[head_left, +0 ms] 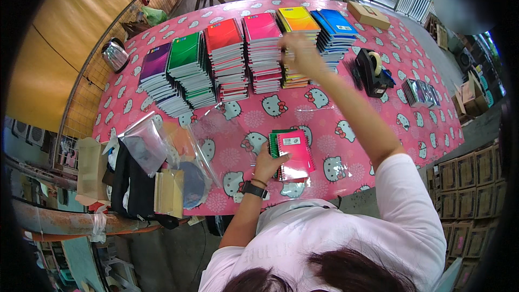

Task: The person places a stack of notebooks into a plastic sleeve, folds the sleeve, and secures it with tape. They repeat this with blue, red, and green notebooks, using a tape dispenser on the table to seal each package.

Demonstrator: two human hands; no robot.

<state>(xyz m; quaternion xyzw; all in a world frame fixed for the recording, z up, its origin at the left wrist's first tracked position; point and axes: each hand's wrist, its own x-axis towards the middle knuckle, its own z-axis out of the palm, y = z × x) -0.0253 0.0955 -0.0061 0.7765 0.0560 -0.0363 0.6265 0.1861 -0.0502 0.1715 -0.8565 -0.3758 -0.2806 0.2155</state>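
My left hand (267,163) grips the left edge of a small pile of spiral notebooks at the table's near side, thumb on top. A pink notebook (297,158) lies uppermost, with a green notebook (273,145) showing beneath. My right hand (303,55) reaches across to the yellow notebook stack (297,20); motion smears its fingers, so any hold is unclear. Left of that stand a pink stack (261,27), a red stack (223,34), a green stack (185,50) and a purple stack (155,60). A blue stack (336,23) stands to its right.
A black tape dispenser (373,78) and small dark packs (420,93) sit right on the pink patterned table (335,121). A carton (368,15) lies at the far right. Clear plastic bags (146,143), a black bag (128,181) and an open box (168,193) crowd the near left; a kettle (115,55) stands behind.
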